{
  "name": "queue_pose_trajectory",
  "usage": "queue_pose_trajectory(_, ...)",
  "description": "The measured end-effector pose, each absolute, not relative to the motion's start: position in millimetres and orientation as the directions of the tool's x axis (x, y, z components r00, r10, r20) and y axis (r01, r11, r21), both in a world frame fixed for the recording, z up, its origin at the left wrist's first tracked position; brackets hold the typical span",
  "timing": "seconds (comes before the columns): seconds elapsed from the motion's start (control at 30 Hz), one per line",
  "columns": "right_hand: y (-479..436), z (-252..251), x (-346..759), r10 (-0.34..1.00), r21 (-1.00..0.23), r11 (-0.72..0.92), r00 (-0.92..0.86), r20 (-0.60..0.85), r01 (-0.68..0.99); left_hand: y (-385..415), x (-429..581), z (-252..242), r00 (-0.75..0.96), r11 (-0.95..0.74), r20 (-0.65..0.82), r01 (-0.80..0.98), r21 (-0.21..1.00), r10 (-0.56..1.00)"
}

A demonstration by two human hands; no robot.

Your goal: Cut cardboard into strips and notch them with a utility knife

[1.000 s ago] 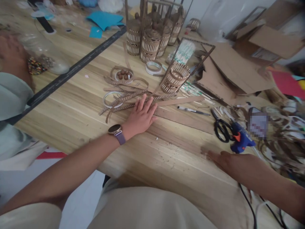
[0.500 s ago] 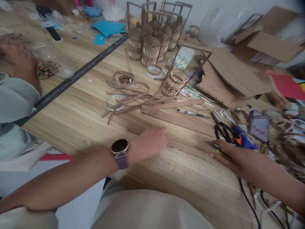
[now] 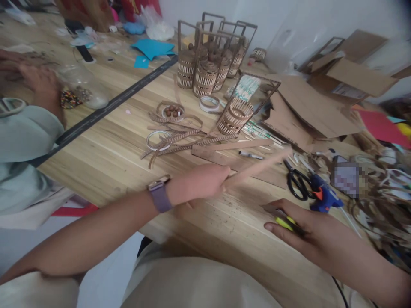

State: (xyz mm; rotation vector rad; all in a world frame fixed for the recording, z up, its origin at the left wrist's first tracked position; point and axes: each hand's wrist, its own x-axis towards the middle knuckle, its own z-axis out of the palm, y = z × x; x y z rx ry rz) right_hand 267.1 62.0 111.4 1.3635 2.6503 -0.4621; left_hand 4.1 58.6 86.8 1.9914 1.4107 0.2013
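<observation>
My left hand [image 3: 202, 183], with a watch at its wrist, grips a brown cardboard strip [image 3: 257, 169] that slants up to the right, blurred. In my right hand [image 3: 295, 224] is a yellow and black cutter [image 3: 284, 220], its blade pointing left above the table. Beneath the raised strip lies a flat cardboard piece [image 3: 218, 158]. Just behind are a pen [image 3: 250, 155] and a tangle of ridged cardboard strips [image 3: 176, 136]. Black scissors [image 3: 297, 184] and a blue glue gun [image 3: 326, 194] lie beyond my right hand.
Several stick-and-cardboard lanterns [image 3: 205, 77] stand at the back, one nearer lantern [image 3: 236, 115] in front of them. A black ruler-like strip [image 3: 118, 98] crosses the left. Another person's hands [image 3: 41, 81] are at far left. Cardboard boxes [image 3: 359, 77] and scraps fill the right.
My left hand has lifted the cardboard strip off the table, its far end swinging up. My right hand with the cutter has moved slightly left and nearer me.
</observation>
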Motion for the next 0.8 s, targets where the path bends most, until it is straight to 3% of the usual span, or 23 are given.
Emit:
queue_pose_trajectory(0.03,62,113,263,0.768,-0.293,0.511,-0.582,-0.267,0.808,55,3,89,0.34,-0.04,-0.278,0.693,0.719,0.898)
queue_pose_trajectory(0.1,65,114,253,0.769,-0.429,0.4,-0.551,-0.324,0.81,46,7,88,0.246,0.283,-0.382,0.357,0.89,0.891)
queue_pose_trajectory(0.2,74,106,238,0.718,-0.526,0.223,-0.503,-0.481,0.821,31,22,77,0.133,0.504,-0.488,-0.143,0.852,0.863)
queue_pose_trajectory(0.3,85,91,227,0.627,-0.565,0.127,-0.508,-0.591,0.815,22,33,62,0.041,0.544,-0.556,-0.273,0.793,0.83)
queue_pose_trajectory(0.4,97,81,223,0.551,-0.595,0.116,-0.55,-0.628,0.795,17,29,54,0.082,0.582,-0.578,-0.189,0.791,0.812)
queue_pose_trajectory(0.5,106,77,226,0.442,-0.599,0.133,-0.588,-0.678,0.79,12,15,55,0.215,0.596,-0.601,0.098,0.797,0.769)
queue_pose_trajectory(0.57,111,77,230,0.422,-0.578,0.234,-0.618,-0.664,0.782,11,5,61,0.262,0.513,-0.595,0.32,0.796,0.76)
queue_pose_trajectory(0.63,112,77,234,0.485,-0.504,0.423,-0.658,-0.576,0.753,14,-2,68,0.206,0.439,-0.548,0.404,0.802,0.811)
queue_pose_trajectory(0.7,110,77,236,0.553,-0.349,0.592,-0.681,-0.479,0.726,23,-5,71,0.09,0.32,-0.417,0.503,0.803,0.904)
queue_pose_trajectory(0.73,108,77,236,0.569,-0.268,0.643,-0.681,-0.46,0.718,29,-5,69,0.041,0.137,-0.215,0.653,0.745,0.976)
queue_pose_trajectory(0.8,102,78,231,0.566,-0.139,0.699,-0.662,-0.49,0.701,42,-2,58,0.121,-0.159,0.105,0.821,0.548,0.987)
